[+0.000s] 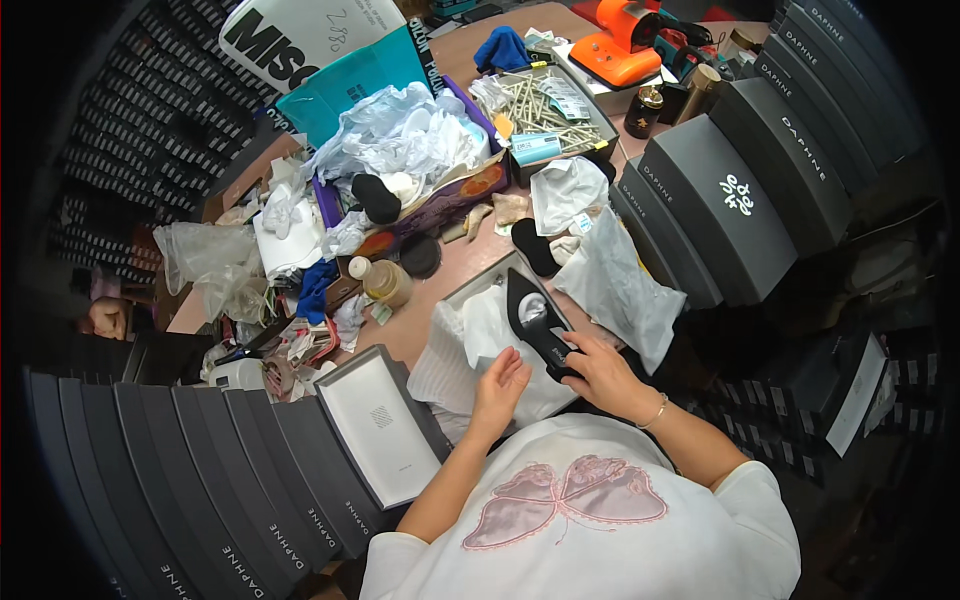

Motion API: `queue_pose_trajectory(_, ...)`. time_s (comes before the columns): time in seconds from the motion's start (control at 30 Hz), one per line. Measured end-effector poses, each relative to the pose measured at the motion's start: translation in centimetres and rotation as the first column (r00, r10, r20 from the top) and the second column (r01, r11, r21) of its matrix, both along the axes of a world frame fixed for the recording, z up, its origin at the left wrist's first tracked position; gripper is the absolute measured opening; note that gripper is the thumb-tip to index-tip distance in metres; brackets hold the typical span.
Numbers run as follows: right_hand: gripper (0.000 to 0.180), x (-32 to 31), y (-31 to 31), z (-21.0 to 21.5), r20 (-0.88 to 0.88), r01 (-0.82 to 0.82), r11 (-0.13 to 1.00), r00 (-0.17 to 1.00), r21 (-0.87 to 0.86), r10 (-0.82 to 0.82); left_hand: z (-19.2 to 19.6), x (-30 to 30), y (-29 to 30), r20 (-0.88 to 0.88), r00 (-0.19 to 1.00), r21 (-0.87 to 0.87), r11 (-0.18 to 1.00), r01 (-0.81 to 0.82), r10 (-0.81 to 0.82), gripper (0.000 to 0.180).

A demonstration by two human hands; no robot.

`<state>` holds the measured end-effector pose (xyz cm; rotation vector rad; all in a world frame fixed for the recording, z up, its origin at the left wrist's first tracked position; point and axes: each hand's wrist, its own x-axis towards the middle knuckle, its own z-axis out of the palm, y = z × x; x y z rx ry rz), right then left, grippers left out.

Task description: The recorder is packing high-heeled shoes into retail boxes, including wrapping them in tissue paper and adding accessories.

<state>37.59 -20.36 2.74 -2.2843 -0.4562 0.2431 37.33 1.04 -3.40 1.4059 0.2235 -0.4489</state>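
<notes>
A black pointed shoe (522, 296) with silvery stuffing in its opening lies over the right side of a grey shoe box (482, 283). My right hand (608, 375) grips the shoe at its heel end, fingers bent over the edge. My left hand (500, 390) is held over the near left part of the box, apart from the shoe, palm turned inward and nothing in it. White tissue paper (485, 325) fills the box under the shoe. A ribbed white foam sheet (437, 365) hangs at the box's left. The grey box lid (380, 428), white inside, stands tilted left of my left hand.
Stacked dark shoe boxes stand at the left (190, 480) and right (715, 190). Farther off are a purple carton of crumpled paper (400, 140), a tray of sticks (550, 105) and an orange device (615, 55). A bottle (385, 283) and white bag (625, 290) flank the box.
</notes>
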Motion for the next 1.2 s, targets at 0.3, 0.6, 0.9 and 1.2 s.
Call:
queue_pose_trajectory(0.3, 0.097, -0.9, -1.7, 5.6, 0.024, 0.119, 0.98, 0.992, 0.158, -0.124, 0.5, 2.6, -2.9, -0.482, 0.875, -0.654, 0.647, -0.394, 0.045, 0.032)
queue_pose_trajectory(0.6, 0.076, -0.7, 2.7, 5.1, 0.126, -0.043, 0.995, 0.991, 0.086, 0.032, 4.0, 0.1, -4.6, -0.498, 0.867, -0.54, 0.774, -0.331, 0.023, 0.043)
queue_pose_trajectory(0.9, 0.082, -3.3, 2.0, 2.1, -0.383, 0.421, 0.743, 0.893, 0.52, -0.238, 5.1, 0.5, -5.7, -0.186, 0.929, -0.492, 0.788, -0.37, 0.32, 0.038)
queue_pose_trajectory(1.2, 0.067, -3.1, -1.1, 7.8, -0.642, 0.463, 0.628, 0.763, 0.625, 0.076, 3.4, 3.7, -5.2, 0.321, 0.89, -0.269, 0.932, -0.243, 0.324, 0.058)
